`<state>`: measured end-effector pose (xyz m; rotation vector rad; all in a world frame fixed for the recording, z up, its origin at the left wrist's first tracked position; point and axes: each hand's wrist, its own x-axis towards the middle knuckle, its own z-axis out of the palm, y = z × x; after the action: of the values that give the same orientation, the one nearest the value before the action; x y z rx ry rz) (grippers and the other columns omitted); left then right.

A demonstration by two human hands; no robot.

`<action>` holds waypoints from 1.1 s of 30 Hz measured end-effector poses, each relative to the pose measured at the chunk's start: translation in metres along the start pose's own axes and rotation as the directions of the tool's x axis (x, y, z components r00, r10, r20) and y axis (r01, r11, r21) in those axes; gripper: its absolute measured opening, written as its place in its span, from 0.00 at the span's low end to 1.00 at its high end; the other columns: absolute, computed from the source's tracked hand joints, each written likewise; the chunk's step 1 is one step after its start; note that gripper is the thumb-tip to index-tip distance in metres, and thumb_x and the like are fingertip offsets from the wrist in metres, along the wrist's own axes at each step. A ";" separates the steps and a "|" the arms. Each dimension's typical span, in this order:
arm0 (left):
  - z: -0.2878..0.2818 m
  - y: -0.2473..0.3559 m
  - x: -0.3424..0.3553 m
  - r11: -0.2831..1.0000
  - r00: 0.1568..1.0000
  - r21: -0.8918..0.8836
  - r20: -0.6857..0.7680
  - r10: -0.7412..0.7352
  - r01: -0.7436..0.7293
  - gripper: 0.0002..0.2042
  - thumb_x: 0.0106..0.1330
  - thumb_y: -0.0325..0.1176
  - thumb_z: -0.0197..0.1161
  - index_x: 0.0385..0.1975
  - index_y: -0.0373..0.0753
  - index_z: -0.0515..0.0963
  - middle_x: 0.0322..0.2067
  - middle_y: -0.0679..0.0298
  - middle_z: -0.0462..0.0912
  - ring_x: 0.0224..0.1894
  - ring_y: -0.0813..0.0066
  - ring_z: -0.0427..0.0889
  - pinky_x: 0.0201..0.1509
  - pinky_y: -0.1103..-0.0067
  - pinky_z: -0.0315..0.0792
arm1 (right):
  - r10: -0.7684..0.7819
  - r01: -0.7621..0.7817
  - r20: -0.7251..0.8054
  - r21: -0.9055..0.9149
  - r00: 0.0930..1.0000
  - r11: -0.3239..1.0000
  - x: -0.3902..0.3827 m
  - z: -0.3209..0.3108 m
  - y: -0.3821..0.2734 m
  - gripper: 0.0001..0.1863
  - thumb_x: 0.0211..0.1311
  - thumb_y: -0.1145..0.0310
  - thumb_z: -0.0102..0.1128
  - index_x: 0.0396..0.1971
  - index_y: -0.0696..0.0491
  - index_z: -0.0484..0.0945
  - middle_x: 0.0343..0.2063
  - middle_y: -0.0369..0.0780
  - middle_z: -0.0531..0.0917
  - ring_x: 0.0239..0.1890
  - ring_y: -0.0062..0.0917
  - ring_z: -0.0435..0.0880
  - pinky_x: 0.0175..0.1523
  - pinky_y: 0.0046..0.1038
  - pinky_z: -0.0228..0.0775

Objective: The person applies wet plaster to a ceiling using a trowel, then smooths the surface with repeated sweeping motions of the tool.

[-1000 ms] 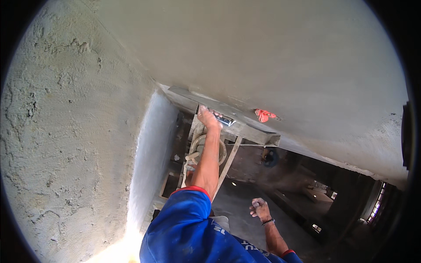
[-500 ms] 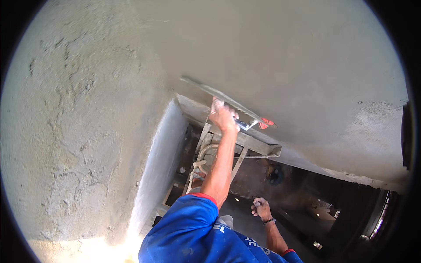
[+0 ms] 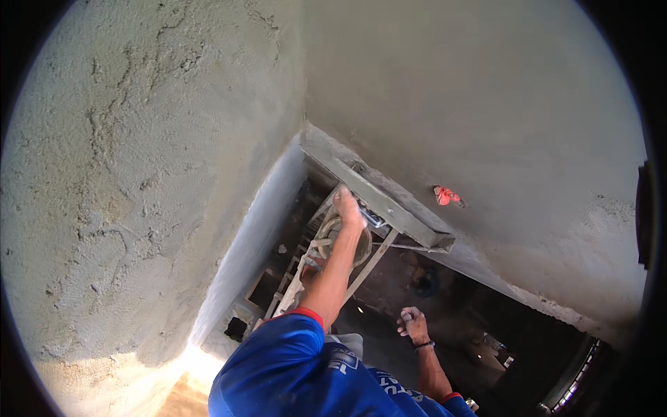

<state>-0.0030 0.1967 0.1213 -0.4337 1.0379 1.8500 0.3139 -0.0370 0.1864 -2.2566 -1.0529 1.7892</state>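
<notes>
My left hand [image 3: 349,208] is closed round the dark handle of a long plastering trowel [image 3: 379,198]. Its narrow grey blade slants down to the right, just below the corner where two plastered walls meet. The blade lies close to the lower edge of the right-hand wall [image 3: 486,90], and I cannot tell if it touches. Lower and to the right, my right hand [image 3: 413,322] hangs with its fingers curled in and nothing visible in them. A dark band circles that wrist. A small red scrap [image 3: 448,196] sticks to the right-hand wall, right of the blade.
The left wall [image 3: 153,208] is rough, with cracks and lumps. Below the trowel stands a wooden frame [image 3: 372,267] with a round bucket-like rim [image 3: 363,249] beside it. A pale smooth strip [image 3: 253,229] runs down from the corner. Dark floor lies far below.
My left hand has brought the trowel down off the right-hand wall's face to its lower edge. The view has shifted, showing more of the corner. My right hand hangs much as before.
</notes>
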 end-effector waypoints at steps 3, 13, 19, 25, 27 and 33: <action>-0.024 -0.026 0.046 0.978 0.979 0.091 -0.093 -0.180 0.189 0.11 0.67 0.38 0.48 0.25 0.41 0.67 0.17 0.66 0.68 0.14 0.75 0.67 0.13 0.76 0.65 | 0.028 -0.024 0.058 -0.074 0.998 0.997 0.004 0.000 0.005 0.12 0.69 0.62 0.53 0.42 0.55 0.74 0.25 0.38 0.82 0.17 0.19 0.79 0.20 0.21 0.75; -0.003 -0.083 0.096 0.971 0.968 -0.023 -0.086 -0.237 0.236 0.11 0.68 0.41 0.49 0.25 0.44 0.65 0.15 0.69 0.64 0.12 0.77 0.64 0.12 0.76 0.63 | 0.105 -0.106 -0.024 -0.046 0.994 0.993 0.017 -0.008 0.026 0.14 0.69 0.61 0.51 0.44 0.58 0.74 0.25 0.39 0.81 0.17 0.19 0.80 0.20 0.20 0.75; 0.020 -0.090 0.100 0.970 0.956 -0.075 -0.167 -0.241 0.232 0.11 0.67 0.40 0.48 0.23 0.44 0.65 0.13 0.69 0.63 0.10 0.77 0.63 0.11 0.78 0.61 | 0.175 -0.176 0.015 0.049 0.984 0.983 0.019 -0.004 0.053 0.15 0.68 0.60 0.55 0.44 0.56 0.74 0.26 0.41 0.82 0.17 0.21 0.80 0.19 0.21 0.75; 0.059 -0.042 0.066 0.995 0.991 0.035 -0.096 -0.091 0.094 0.10 0.64 0.36 0.48 0.21 0.44 0.62 0.13 0.68 0.61 0.10 0.77 0.62 0.10 0.77 0.60 | 0.139 -0.140 0.032 0.020 0.990 0.990 0.016 -0.001 0.044 0.15 0.68 0.59 0.54 0.45 0.54 0.74 0.25 0.40 0.82 0.17 0.20 0.80 0.19 0.21 0.75; 0.088 -0.013 0.038 0.997 0.997 0.050 -0.057 -0.047 0.050 0.09 0.66 0.35 0.48 0.22 0.42 0.65 0.13 0.69 0.62 0.09 0.78 0.61 0.10 0.78 0.60 | 0.117 -0.118 0.040 0.030 0.992 0.993 0.015 0.000 0.042 0.15 0.67 0.59 0.54 0.45 0.54 0.74 0.25 0.40 0.82 0.17 0.20 0.80 0.20 0.21 0.75; 0.146 0.017 -0.056 0.902 0.940 0.283 0.200 0.276 -0.325 0.13 0.74 0.34 0.51 0.45 0.33 0.78 0.16 0.71 0.69 0.14 0.83 0.67 0.14 0.80 0.63 | 0.084 -0.083 0.045 -0.015 0.995 0.996 0.023 -0.006 0.028 0.14 0.69 0.61 0.53 0.45 0.56 0.74 0.26 0.40 0.82 0.17 0.20 0.80 0.19 0.21 0.75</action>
<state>0.0295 0.2793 0.2513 0.0662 1.3199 1.9045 0.3338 -0.0439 0.1560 -2.3105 -0.9945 1.8798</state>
